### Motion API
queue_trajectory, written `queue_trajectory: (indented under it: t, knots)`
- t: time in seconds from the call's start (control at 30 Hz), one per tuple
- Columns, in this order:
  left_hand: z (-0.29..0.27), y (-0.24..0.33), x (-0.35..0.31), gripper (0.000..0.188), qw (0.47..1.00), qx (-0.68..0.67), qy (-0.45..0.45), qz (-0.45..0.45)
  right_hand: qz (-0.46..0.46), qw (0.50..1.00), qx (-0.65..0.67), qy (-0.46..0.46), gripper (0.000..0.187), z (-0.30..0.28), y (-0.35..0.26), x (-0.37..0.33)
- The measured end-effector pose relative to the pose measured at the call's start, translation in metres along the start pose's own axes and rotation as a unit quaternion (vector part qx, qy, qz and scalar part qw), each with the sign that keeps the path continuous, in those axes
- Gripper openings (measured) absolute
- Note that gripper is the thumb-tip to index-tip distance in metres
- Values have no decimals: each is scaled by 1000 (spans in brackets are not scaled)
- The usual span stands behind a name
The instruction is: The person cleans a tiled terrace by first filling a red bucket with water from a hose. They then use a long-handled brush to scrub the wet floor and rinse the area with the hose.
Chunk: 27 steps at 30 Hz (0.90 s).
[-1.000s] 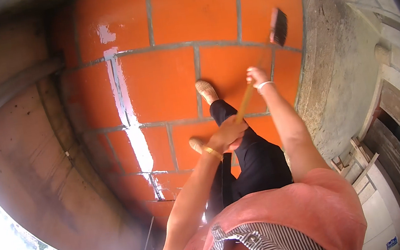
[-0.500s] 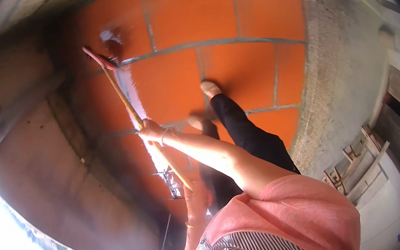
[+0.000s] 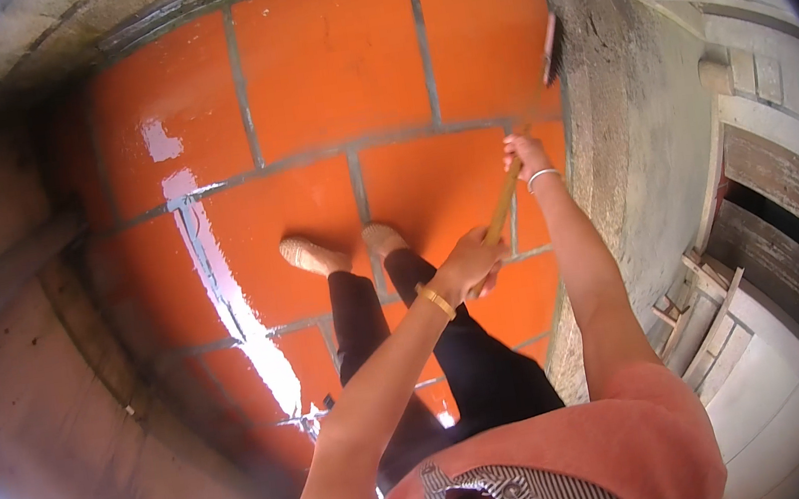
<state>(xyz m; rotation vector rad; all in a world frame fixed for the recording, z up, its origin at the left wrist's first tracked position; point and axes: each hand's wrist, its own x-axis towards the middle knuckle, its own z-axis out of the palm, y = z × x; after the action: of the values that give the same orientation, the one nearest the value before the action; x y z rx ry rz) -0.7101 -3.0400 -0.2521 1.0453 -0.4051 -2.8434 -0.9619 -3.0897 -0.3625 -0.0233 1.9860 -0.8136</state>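
I hold a long-handled floor brush (image 3: 504, 203) with both hands. Its yellowish wooden pole slants up to the right over the floor. The narrow pinkish head (image 3: 551, 50), with dark bristles on its right side, lies at the floor's right edge against the foot of the wall. My left hand (image 3: 474, 263) is closed round the near end of the pole, above my legs. Further along it, my right hand (image 3: 524, 154) is wrapped round the pole.
Large orange tiles (image 3: 325, 67) with grey joints cover the floor, with a shiny bright reflection on the left. My beige shoes (image 3: 314, 256) stand on them. A rough concrete wall (image 3: 649, 116) bounds the right side. Wooden pieces (image 3: 705, 310) sit at lower right; a brownish wall (image 3: 65, 394) stands left.
The brush has swung from the far left to the right wall's foot. Both hands moved right with it, still gripping the pole. My feet have shifted and the view has turned.
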Motion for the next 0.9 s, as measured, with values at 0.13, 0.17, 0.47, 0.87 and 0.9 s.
queue_trajectory:
  t: [0.13,0.17,0.47,0.87,0.9]
  knots:
    - [-46,46,49,14,998,-40,-53,-2,-27,997,36,-62,9,33,-23,65]
    - [-61,39,45,15,996,-69,-58,10,-34,998,29,-51,12,48,-11,73]
    - [1,-47,-178,20,942,-129,308,18,48,955,-86,-279,10,246,90,-178]
    - [4,-66,-239,17,958,203,200,-27,-27,978,140,-153,16,112,48,-250]
    - [3,-48,-223,19,968,194,154,-43,10,982,161,-101,8,91,46,-234]
